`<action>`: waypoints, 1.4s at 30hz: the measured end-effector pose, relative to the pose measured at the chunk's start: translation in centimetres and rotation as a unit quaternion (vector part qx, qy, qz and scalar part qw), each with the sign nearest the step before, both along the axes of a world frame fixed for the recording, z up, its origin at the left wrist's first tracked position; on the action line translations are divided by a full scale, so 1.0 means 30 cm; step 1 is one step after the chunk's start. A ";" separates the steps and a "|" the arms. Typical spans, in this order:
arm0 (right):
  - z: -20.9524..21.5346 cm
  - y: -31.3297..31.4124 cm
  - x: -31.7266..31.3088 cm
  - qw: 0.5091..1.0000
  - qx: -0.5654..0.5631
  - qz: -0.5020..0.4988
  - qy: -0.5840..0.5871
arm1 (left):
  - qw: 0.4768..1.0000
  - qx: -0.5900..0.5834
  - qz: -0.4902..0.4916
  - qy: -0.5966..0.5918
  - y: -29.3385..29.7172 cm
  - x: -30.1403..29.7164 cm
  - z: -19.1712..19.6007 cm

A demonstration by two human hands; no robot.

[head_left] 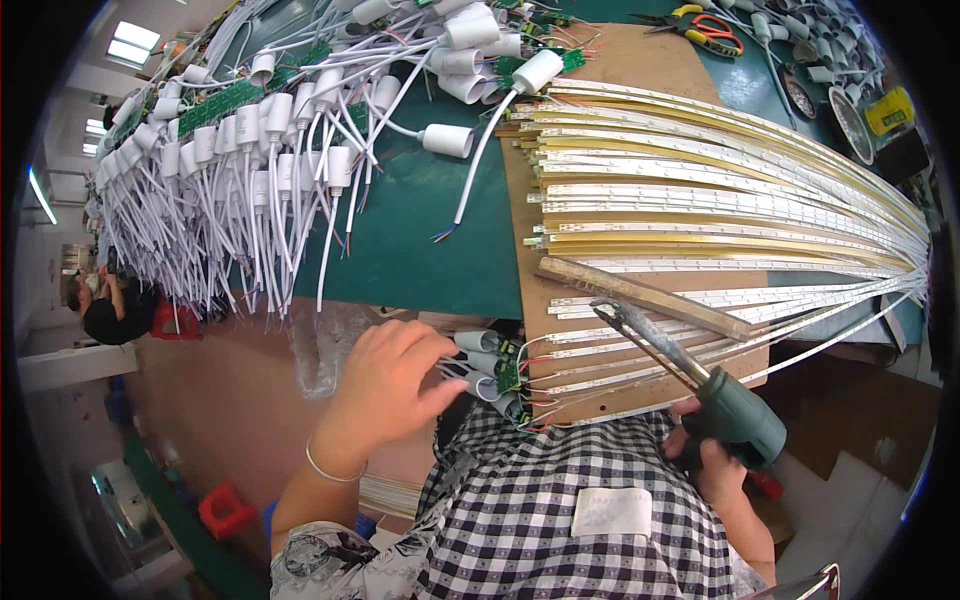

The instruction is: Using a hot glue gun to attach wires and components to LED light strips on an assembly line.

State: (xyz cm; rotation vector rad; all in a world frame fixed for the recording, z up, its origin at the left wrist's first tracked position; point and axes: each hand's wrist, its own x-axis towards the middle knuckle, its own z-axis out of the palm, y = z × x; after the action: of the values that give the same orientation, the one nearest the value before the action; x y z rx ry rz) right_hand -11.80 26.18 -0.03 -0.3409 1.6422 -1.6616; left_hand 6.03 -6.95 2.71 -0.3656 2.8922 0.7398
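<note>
My left hand (390, 385) reaches in at the table's front edge, thumb and fingers apart. Just beyond its fingertips sit several white cylindrical caps (477, 341) with small green circuit boards (511, 368); whether it touches them is unclear. Coloured wires run from these boards to white LED strips (590, 380) on a brown board (528, 290). My right hand (718, 475) grips a dark green soldering gun (745, 425), whose tip points up and left over the strips. A flat wooden bar (645, 297) lies across the strips.
A large heap of white caps with cables (250, 130) covers the left of the green table (430, 230). Pliers with orange and yellow handles (712, 35) lie at the back. At the right are a round metal dish (850, 125) and a yellow box (890, 110). Another person (115, 310) sits far left.
</note>
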 end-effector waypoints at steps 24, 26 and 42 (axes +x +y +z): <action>-0.013 0.006 0.021 0.999 -0.029 -0.019 -0.005 | 0.985 0.057 0.122 0.110 0.068 -0.035 -0.098; -0.010 0.009 0.024 0.998 -0.038 -0.038 -0.013 | 0.991 0.052 0.084 0.094 0.070 -0.015 -0.136; -0.013 0.010 0.010 0.998 -0.047 -0.035 -0.006 | 0.954 -0.109 0.200 0.193 -0.206 -0.398 -0.138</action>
State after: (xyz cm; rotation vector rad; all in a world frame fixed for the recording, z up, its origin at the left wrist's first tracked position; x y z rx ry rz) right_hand -11.48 26.48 -0.41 -0.3223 1.5862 -1.7934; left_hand -5.92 -13.14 -1.44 -0.9539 3.3259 0.5949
